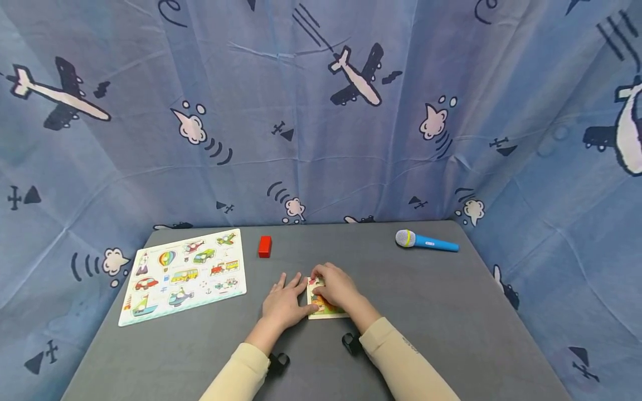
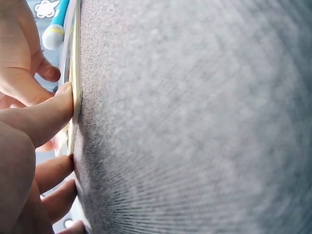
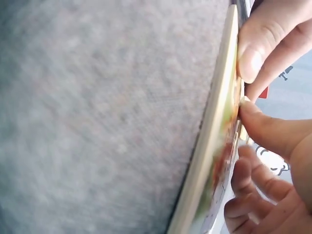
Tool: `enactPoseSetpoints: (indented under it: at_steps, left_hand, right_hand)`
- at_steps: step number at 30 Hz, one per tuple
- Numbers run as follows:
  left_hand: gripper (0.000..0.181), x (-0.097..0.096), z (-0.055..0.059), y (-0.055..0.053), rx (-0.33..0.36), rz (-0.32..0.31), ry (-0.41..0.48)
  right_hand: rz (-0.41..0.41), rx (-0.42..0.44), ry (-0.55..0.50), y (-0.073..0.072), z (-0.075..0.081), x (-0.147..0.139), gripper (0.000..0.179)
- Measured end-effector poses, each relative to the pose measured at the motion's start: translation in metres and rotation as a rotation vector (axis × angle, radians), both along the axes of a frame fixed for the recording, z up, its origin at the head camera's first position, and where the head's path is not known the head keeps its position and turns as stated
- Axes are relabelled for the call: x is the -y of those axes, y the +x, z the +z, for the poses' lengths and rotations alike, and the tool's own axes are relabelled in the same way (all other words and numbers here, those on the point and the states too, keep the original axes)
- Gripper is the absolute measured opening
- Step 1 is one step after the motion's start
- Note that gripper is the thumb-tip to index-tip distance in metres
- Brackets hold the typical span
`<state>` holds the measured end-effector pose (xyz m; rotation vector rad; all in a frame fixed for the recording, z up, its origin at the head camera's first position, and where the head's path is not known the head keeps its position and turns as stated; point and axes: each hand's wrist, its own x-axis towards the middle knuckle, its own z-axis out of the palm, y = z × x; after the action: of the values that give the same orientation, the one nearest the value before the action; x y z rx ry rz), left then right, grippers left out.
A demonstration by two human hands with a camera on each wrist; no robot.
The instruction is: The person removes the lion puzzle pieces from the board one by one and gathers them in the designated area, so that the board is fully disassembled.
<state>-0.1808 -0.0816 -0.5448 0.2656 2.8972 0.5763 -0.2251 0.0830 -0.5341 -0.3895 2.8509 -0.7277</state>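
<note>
Your left hand (image 1: pixel 282 307) lies spread, thumb on the puzzle (image 1: pixel 327 313); your right hand (image 1: pixel 339 288) curls its fingers, pinching a piece (image 3: pixel 243 132).

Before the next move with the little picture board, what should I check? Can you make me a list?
1. Little picture board lying flat on the table: ok.
2. Left hand steadying it: ok, the thumb is on its left side.
3. Right hand in place: ok, it reaches over the board's upper right part.
4. Right fingers pinching a loose piece: cannot tell, the grip is partly hidden.
5. Whole little picture showing: not ok, the hands cover some of it.
6. Red block and toy microphone out of the way: ok, both lie apart from the hands.
</note>
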Motion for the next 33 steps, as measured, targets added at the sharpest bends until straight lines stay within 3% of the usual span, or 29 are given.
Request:
enactPoseSetpoints:
  at_steps: [8,15,27,33]
  left_hand:
    - [0.079,0.000,-0.002,0.000,0.001,0.000,-0.001]
    - [0.081,-0.002,0.001,0.000,-0.010,0.006,-0.007]
    - [0.082,-0.003,0.001,-0.001,-0.014,0.019,-0.009]
    - [0.082,-0.003,0.000,0.000,-0.008,0.025,0.004]
  right_hand:
    - [-0.004,0.020,-0.194,0.000,-0.002,-0.002,0.012]
    - [-0.099,0.081,-0.420,-0.002,0.011,-0.012,0.013]
    - [-0.165,-0.042,-0.434,-0.011,0.027,-0.055,0.007]
    - [-0.166,-0.042,-0.440,-0.019,0.028,-0.085,0.010]
